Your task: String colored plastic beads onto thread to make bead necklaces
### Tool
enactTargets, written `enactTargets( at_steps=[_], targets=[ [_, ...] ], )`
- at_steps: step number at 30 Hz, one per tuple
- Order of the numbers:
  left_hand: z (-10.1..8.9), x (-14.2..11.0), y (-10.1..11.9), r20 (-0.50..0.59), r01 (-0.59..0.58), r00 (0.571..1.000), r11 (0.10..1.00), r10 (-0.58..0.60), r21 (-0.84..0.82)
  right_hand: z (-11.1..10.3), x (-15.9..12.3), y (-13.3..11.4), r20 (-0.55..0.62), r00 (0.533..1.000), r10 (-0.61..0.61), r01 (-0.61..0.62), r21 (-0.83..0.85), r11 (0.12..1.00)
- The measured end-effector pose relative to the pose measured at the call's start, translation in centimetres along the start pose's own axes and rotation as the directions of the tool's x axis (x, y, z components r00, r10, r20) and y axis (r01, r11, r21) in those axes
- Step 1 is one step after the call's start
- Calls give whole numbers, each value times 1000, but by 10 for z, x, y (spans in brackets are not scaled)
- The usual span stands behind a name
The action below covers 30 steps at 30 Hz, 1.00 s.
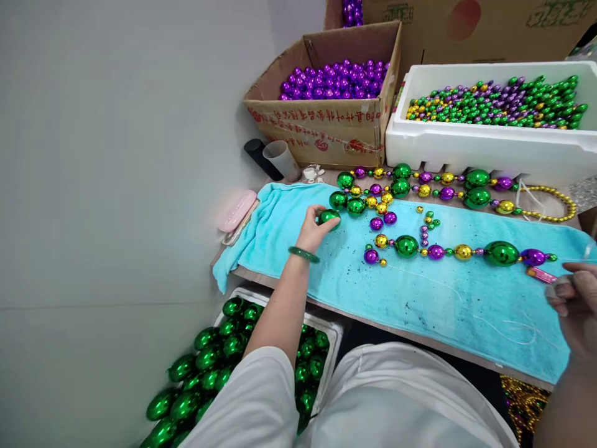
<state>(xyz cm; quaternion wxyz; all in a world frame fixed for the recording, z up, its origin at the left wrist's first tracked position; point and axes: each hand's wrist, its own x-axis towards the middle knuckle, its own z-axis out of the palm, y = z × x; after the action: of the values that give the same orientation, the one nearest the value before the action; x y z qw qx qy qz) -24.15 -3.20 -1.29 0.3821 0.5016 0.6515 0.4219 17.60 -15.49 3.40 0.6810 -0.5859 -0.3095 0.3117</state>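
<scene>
My left hand (313, 230) is closed around a shiny green ball (329, 216) above the left part of a turquoise towel (373, 292). A green bangle (303, 254) circles that wrist. At the right edge, my right hand (576, 302) has its fingers pinched on a thin clear thread (574, 258). From there the thread runs to a strung row of beads, with a big green bead (501, 253), purple ones and gold ones. Loose purple balls (376, 224) and small green beads (430, 219) lie near the row. A small pink-red lighter-like object (541, 275) rests by my right hand.
A finished-looking bead strand (446, 193) lies along the back. Behind stand a cardboard box (326, 127) of purple balls and a white foam box (485, 146) of mixed beads. A cup (282, 160) and pink case (237, 211) sit left. Below, a tray (333, 333) holds green balls.
</scene>
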Motion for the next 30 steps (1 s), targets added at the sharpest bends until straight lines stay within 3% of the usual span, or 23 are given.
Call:
enactTargets(
  at_steps=[3,5,7,11,20,25,30],
  targets=[
    [14,-23,15,283,186,958,865,-54,-466,16,-21,15,189,977,101,-82,-103,991],
    [24,-36,24,400,275,916,770,-27,-577,28,-38,26,362,920,154,-82,-206,975],
    [35,-45,31,446,314,895,725,-11,-613,39,-52,34,494,852,176,-36,-280,959],
    [53,-54,40,455,361,890,640,-20,-678,48,-66,38,595,784,175,51,-342,938],
    [75,-60,55,338,369,929,398,-148,-840,44,-79,46,712,665,225,63,-354,933],
    [83,-65,61,351,372,928,379,-125,-847,48,-88,55,694,678,242,75,-393,917],
    [85,-69,62,360,358,929,456,-86,-814,49,-88,58,675,694,250,57,-398,915]
  ],
)
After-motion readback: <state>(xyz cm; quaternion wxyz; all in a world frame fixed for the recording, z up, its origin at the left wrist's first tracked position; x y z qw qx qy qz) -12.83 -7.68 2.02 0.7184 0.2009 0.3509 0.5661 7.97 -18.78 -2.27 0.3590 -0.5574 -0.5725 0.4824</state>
